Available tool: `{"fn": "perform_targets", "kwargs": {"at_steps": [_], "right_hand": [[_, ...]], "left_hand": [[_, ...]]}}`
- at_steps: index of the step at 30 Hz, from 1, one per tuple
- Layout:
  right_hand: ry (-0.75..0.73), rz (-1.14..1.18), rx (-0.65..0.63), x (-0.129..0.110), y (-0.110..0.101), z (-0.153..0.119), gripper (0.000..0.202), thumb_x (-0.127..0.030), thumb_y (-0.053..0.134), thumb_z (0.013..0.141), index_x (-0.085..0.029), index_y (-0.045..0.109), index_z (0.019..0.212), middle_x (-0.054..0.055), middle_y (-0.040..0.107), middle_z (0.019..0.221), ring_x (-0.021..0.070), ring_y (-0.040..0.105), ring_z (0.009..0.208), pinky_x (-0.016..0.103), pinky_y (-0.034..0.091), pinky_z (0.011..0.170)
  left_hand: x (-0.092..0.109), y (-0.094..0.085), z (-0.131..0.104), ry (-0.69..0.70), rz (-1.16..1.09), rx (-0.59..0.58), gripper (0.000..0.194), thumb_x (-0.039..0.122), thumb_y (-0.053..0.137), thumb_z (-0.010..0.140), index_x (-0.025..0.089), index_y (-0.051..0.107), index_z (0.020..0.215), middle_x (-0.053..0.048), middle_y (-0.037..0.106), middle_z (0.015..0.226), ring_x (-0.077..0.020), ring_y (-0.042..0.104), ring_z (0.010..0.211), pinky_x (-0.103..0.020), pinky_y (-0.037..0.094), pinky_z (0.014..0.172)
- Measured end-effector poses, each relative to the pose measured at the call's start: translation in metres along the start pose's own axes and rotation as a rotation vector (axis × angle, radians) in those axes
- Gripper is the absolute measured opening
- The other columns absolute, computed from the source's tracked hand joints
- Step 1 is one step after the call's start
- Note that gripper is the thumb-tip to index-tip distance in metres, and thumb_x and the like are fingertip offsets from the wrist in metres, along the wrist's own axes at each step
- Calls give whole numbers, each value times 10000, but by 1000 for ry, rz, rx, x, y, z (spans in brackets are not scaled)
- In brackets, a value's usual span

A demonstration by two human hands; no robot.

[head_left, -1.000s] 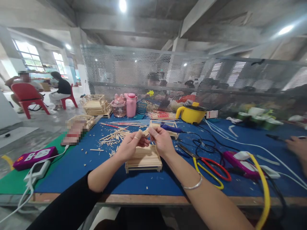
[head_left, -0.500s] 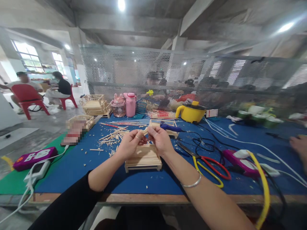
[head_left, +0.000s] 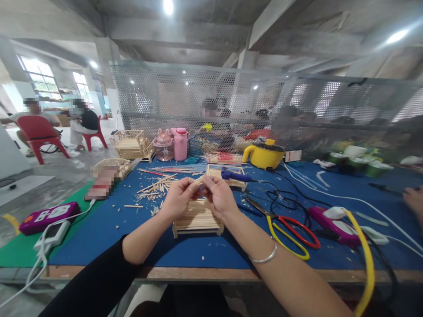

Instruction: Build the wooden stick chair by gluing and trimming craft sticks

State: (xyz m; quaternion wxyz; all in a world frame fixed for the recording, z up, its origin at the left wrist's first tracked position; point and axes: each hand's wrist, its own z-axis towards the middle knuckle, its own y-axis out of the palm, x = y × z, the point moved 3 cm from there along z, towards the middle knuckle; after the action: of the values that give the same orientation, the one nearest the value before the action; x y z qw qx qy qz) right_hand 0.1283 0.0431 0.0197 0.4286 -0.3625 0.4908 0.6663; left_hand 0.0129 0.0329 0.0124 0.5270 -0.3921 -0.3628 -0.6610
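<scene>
My left hand and my right hand meet above a small slatted wooden frame on the blue mat. Both are closed, fingertips pinching short wooden sticks between them; how many is hidden by the fingers. Left of my hands lies a scattered heap of loose sticks. Just behind my right hand rests a blue glue gun, against another small stick frame. Scissors with one red and one yellow handle lie right of my right forearm.
Finished-looking stick frames stand at the back left beside a pink bottle. A yellow electric pot is at the back right. Cables run to a purple power strip. A co-worker's hand shows at the right edge. A perforated metal screen spans behind.
My hands stay almost in place, with the fingers drawn slightly closer together around the sticks. The co-worker's hand at the right edge has shifted a little.
</scene>
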Motion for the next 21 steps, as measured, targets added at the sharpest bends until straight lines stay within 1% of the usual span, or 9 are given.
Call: {"fn": "perform_targets", "kwargs": {"at_steps": [4, 9, 14, 18, 21], "right_hand": [[-64, -97, 62, 1, -5, 3, 340, -448, 731, 632, -176, 545, 550, -60, 466, 457, 78, 373, 460, 242, 288, 491], [-104, -117, 83, 1, -4, 2, 334, -450, 723, 648, -177, 547, 569, -53, 475, 486, 87, 392, 481, 248, 315, 511], [-141, -116, 100, 0, -1, -1, 319, -431, 714, 675, -179, 544, 581, -51, 486, 499, 88, 400, 493, 247, 325, 523], [-161, -134, 124, -1, 1, -3, 290, -405, 710, 687, -177, 557, 593, -51, 491, 502, 87, 398, 495, 245, 323, 519], [-165, -137, 131, -1, 2, -4, 279, -401, 708, 683, -178, 564, 597, -50, 497, 511, 88, 403, 497, 244, 322, 516]], "left_hand": [[1, -1, -1, 42, 123, 4, 372, 508, 552, 810, 163, 546, 672, 17, 558, 595, -97, 485, 564, -228, 408, 576], [4, 2, -5, 83, 209, 38, 354, 480, 497, 855, 172, 516, 680, 26, 529, 592, -98, 466, 559, -228, 388, 569], [5, 6, -5, 10, 127, 61, 420, 545, 389, 883, 187, 450, 672, 39, 471, 562, -94, 431, 518, -233, 367, 532], [5, 6, -3, 19, 280, 131, 433, 526, 412, 883, 189, 419, 612, 52, 424, 506, -91, 382, 494, -233, 324, 520], [5, 5, -2, 30, 336, 162, 436, 525, 406, 886, 191, 414, 606, 53, 418, 505, -95, 373, 498, -237, 309, 521]]}}
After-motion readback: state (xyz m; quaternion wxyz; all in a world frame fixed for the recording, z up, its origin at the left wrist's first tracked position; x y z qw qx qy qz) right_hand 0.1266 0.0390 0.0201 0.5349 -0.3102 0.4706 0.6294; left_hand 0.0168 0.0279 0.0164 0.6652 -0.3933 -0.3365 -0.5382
